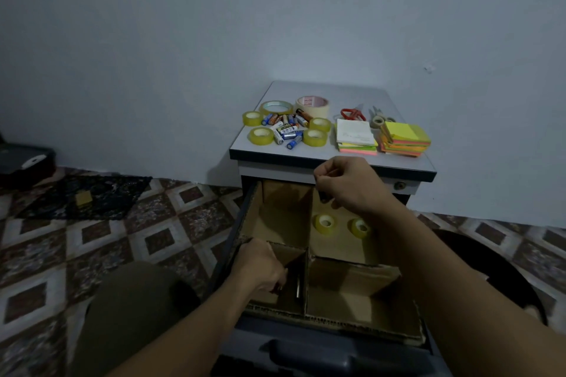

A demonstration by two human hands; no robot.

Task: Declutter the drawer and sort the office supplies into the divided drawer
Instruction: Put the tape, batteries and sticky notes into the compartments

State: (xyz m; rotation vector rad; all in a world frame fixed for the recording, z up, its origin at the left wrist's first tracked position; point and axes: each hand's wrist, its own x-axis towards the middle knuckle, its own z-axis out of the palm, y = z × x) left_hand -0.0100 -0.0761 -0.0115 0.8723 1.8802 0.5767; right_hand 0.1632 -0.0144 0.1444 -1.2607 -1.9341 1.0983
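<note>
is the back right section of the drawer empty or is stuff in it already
Not empty. A tape roll and a second roll lie apart on the section floor.

Perhaps "Eveready" on a battery

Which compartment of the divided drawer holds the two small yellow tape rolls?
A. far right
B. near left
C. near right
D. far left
A: one small tape roll and a second tape roll lie side by side on the floor of the far right compartment of the divided drawer.
</note>
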